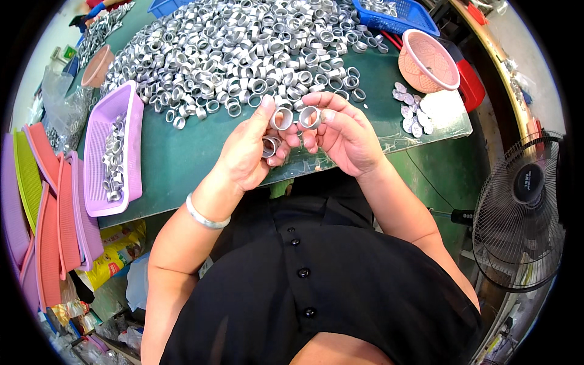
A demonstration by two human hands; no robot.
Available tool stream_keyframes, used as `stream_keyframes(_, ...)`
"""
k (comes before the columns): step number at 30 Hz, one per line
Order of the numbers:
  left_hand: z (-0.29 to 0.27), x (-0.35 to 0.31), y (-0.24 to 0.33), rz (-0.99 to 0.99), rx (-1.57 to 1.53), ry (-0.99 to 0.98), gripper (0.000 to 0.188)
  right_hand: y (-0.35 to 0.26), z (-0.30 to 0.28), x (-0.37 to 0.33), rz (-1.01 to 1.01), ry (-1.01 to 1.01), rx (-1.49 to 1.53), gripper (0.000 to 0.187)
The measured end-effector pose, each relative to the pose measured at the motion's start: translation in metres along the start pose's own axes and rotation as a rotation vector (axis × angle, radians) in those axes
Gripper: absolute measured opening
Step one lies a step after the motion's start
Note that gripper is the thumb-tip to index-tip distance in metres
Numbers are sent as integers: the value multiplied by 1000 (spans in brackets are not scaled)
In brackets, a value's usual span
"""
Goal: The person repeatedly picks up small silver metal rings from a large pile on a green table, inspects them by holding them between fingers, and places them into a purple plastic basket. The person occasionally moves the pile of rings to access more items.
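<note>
The step in hand appears to be hand-inspection or pairing of short silver metal rings taken from the bulk pile. The left hand (pixel 252 149) pinches one ring (pixel 281 118) between thumb and forefinger and keeps at least one more ring (pixel 269 146) tucked against its curled lower fingers. The right hand (pixel 340 131) grips a second ring (pixel 309 117) at its fingertips, just beside the left hand's ring, nearly touching; both are held above the near edge of the green bench (pixel 182 158). The ring pile (pixel 243 55) lies at 12 o'clock from the hands, and a purple tray (pixel 97 152) holding sorted rings lies at 9 o'clock. A pink basket (pixel 429 61) and a small group of flat silver discs (pixel 410 112) lie at 2 o'clock. The next move likely calls for bringing the two open ends into line, or for setting the checked rings into the tray.
</note>
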State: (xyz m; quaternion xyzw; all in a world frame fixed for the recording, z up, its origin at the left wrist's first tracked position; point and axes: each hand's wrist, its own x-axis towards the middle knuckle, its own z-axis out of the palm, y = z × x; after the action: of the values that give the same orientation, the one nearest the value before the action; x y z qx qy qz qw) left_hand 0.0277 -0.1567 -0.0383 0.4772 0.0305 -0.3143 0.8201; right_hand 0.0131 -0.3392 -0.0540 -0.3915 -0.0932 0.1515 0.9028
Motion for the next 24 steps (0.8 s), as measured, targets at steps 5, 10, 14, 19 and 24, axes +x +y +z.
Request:
stream_keyframes(5,-6,3,-4,-70,-123,-30,44,-1,-1,0,-26,6,-41,27)
stream_keyframes(10,-1,5,-2,-71,-198,-70,45,0,8,5,-272,2,-441,31)
stream_keyframes(14,-2,8,-3,-49,-285,-116,36,-15,13,10,-300,-48,-538,31)
stream_keyframes(19,-20,12,-6,-9,-246,-106,23,-23,-11,11,-392,214,-1059,18)
stream_keyframes(24,-21,15,2,39,-71,-82,23,-30,-23,3,-429,245,-1815,18)
